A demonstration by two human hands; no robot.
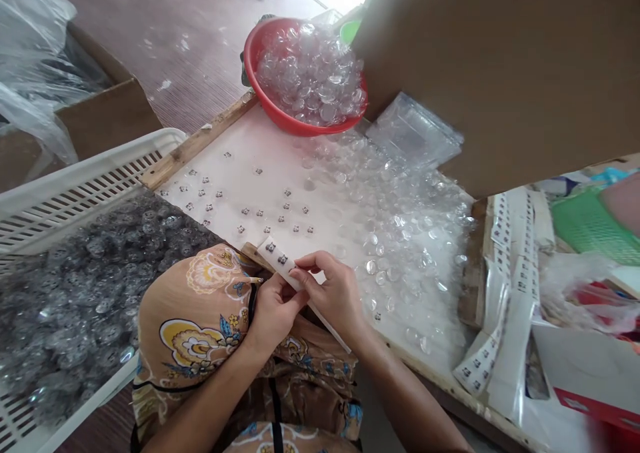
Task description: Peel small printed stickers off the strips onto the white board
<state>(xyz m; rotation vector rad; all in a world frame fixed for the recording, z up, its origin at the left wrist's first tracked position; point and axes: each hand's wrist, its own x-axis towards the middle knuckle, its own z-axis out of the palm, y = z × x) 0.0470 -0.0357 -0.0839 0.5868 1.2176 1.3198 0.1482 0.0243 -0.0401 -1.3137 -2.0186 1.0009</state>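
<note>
A white strip of panda stickers [271, 248] lies across my lap at the board's near edge, two black-and-white prints showing at its upper end. My right hand [333, 296] pinches the strip between thumb and index finger. Just below, my left hand [275, 310] has its fingers closed on the strip's lower side, its fingertips partly hidden. Beyond them, the white board [235, 186] carries several scattered panda prints [260, 212] at the left. Many clear round discs [380, 253] are spread over its right half.
A red basin [270, 110] heaped with clear discs stands at the board's far end. Left is a white slatted basket [170, 140] full of dark-printed clear pieces [100, 273]. A clear plastic box [417, 133] lies by a large cardboard panel [500, 73]. More sticker strips [523, 286] hang at right.
</note>
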